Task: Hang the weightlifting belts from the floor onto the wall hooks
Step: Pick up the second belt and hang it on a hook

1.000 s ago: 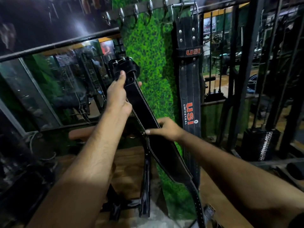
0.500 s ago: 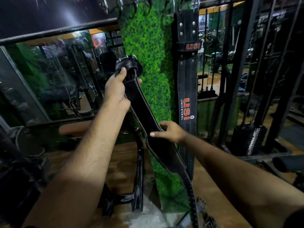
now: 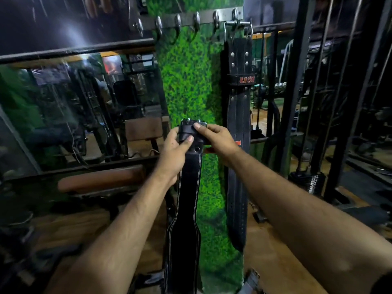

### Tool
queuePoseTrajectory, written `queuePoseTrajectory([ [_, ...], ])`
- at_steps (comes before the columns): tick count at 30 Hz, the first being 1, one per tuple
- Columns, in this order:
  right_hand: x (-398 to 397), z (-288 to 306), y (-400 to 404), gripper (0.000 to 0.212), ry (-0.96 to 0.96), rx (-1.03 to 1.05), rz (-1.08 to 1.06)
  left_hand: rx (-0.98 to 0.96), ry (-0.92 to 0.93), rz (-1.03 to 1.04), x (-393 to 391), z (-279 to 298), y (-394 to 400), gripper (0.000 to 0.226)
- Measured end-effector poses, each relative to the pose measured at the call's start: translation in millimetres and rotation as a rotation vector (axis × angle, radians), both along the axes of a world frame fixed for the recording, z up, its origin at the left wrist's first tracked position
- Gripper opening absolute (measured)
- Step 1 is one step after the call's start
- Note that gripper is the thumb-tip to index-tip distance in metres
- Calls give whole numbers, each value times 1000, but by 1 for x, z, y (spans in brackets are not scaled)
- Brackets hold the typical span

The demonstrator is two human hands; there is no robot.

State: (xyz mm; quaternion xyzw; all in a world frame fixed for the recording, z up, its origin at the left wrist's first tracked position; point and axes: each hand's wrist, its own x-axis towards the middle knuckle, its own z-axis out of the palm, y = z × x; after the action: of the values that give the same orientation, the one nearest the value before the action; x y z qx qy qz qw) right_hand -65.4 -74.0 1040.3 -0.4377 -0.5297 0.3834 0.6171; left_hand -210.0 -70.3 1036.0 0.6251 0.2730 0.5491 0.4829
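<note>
I see 2 bare hands up in front of me, both on the top end of a black belt (image 3: 188, 187). My left hand (image 3: 176, 151) wraps around the belt just under its buckle (image 3: 192, 124), with the thumb pressed on the front, so that grip is pinching the belt. My right hand (image 3: 216, 139) comes in from the other side, and its fingertips (image 3: 197, 125) press on the buckle end while the other fingers curl behind it, so that grip is pinching the belt too. The belt hangs straight down from my hands, gets wider lower down, and runs out of the bottom of the picture, so I cannot tell if its end touches the floor. It has white stitching along both edges. Right behind it is a green grass wall panel (image 3: 191, 81). High on that panel is a metal hook rail (image 3: 191, 19) with a row of hooks, well above my hands. A second black belt (image 3: 238, 124) with red USI letters already hangs from the hooks at the right end of the rail, just beside my right hand. To the left is a big mirror (image 3: 74, 107) and a brown padded bench (image 3: 101, 180) under it. To the right are black metal gym frames (image 3: 297, 81). The wooden floor (image 3: 271, 262) shows at the bottom.
</note>
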Motion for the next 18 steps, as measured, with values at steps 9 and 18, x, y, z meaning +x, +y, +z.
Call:
queuePoseTrajectory([
  [9,1,4,13,15,13,226,-9,210,101,423,-3,0,15,32],
  [18,40,27,30,17,-52,394,-60,-96,59,192,36,35,36,22],
])
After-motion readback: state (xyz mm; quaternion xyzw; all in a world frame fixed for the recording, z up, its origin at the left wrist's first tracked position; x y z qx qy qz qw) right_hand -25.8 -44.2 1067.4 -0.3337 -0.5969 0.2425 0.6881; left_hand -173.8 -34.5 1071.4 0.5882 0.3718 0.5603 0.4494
